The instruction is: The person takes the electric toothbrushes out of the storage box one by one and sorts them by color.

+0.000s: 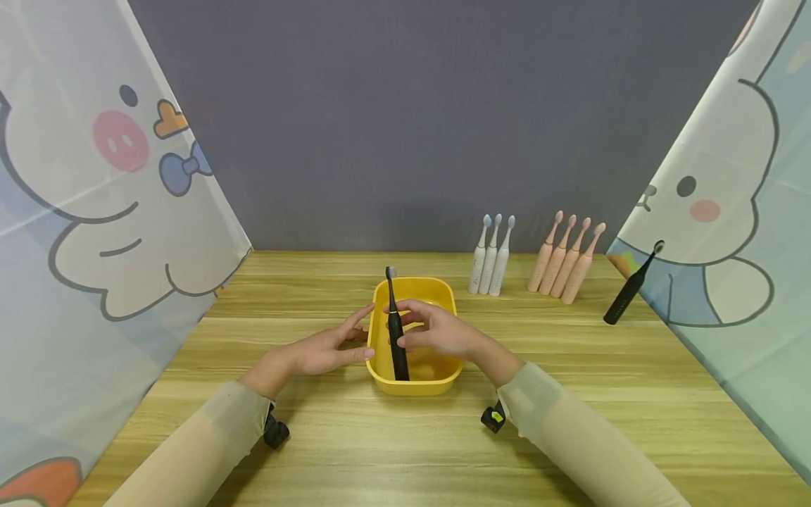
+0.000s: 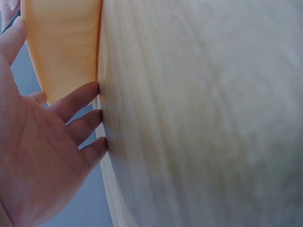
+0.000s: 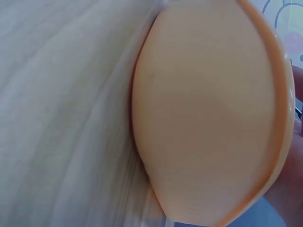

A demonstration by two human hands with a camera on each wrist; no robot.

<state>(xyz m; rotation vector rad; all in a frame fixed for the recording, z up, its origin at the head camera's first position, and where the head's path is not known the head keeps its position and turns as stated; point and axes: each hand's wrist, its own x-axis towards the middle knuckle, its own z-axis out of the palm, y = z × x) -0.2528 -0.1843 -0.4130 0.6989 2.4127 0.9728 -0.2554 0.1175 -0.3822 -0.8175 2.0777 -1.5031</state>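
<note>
A yellow plastic bin [image 1: 415,388] stands on the table in the head view. Inside it, a black electric toothbrush [image 1: 395,338] stands nearly upright, bristle head up, its lower end near the bin's front wall. My right hand [image 1: 437,331] reaches over the bin's right side and holds the toothbrush handle between thumb and fingers. My left hand [image 1: 326,350] is at the bin's left wall, thumb at the rim and fingers spread. In the left wrist view, the fingers of that hand [image 2: 80,101] lie along the bin's outer wall [image 2: 66,42], close over the table.
Three white electric toothbrushes [image 1: 490,264] stand at the back right. Beside them several pink toothbrushes [image 1: 560,267] stand in a row. Another black toothbrush [image 1: 627,292] stands at the far right. A grey panel [image 1: 405,127] rises behind the wooden table [image 1: 355,451], with cartoon-printed cloths on both sides.
</note>
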